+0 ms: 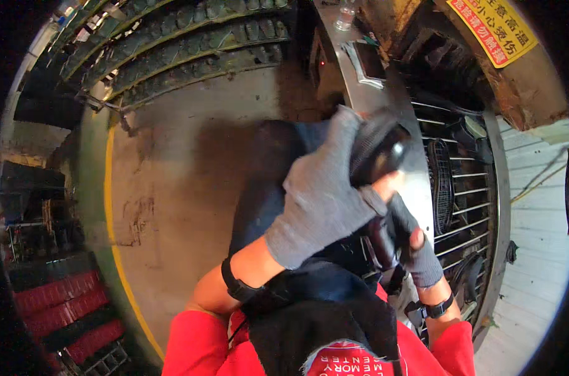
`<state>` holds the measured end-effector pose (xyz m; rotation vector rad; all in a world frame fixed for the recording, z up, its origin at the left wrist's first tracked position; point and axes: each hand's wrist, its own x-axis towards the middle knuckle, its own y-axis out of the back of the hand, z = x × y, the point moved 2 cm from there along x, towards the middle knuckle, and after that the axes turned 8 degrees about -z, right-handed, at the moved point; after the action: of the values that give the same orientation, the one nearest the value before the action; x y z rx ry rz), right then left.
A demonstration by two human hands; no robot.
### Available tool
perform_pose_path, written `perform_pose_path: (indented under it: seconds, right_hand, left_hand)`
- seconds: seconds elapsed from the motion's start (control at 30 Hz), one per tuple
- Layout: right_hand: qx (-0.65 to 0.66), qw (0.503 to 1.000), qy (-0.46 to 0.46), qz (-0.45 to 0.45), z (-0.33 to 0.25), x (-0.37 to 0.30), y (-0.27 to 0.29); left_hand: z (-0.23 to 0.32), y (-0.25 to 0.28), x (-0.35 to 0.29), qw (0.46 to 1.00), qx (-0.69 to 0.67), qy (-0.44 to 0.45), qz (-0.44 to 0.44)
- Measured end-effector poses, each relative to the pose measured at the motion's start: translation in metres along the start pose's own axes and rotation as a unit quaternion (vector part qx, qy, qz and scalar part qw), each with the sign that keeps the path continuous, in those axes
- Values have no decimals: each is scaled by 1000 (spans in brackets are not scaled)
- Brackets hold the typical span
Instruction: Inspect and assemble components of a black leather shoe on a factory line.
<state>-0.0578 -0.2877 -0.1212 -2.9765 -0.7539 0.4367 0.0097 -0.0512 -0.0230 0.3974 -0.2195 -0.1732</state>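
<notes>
My left hand [328, 194], in a grey glove with bare fingertips, grips a black shoe [375, 147] in front of me. Motion blurs the shoe, and a bright glint shows on its side. Lower and to the right is my right hand [419, 254], also gloved. Its fingers look curled at a dark, glossy piece [381, 241] below the shoe. Blur hides whether that piece belongs to the same shoe and exactly what the right hand grips.
At my right is a metal-edged bench [375, 94] with a bar rack [463, 207] holding black soles [441, 182]. A dark tablet [369, 61] and a clear bottle [345, 15] lie farther back. Shelves of shoes [203, 50] stand at far left. Red stacked items [65, 301] sit lower left.
</notes>
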Motion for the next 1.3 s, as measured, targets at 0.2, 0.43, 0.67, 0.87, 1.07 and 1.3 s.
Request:
perform_pose_path:
  seconds: [0.2, 0.43, 0.67, 0.87, 1.07, 1.3]
  right_hand:
    - [9, 995, 47, 92, -36, 8, -46]
    - [149, 987, -61, 21, -28, -8, -13]
    - [344, 932, -111, 31, -11, 0, 17]
    - [3, 998, -12, 59, -44, -7, -26]
    - [-3, 995, 85, 51, -8, 16, -20]
    - [-12, 994, 98, 37, -30, 111, -16]
  left_hand:
    - [-9, 16, 23, 992, -58, -20, 107]
    - [-29, 8, -12, 1000, 23, 6, 5]
    - [-41, -4, -50, 984, 39, 116, -129]
    - [-23, 3, -46, 998, -68, -12, 4]
    - [-10, 37, 6, 979, -49, -37, -195]
    - [-91, 35, -54, 858, 293, -328, -266]
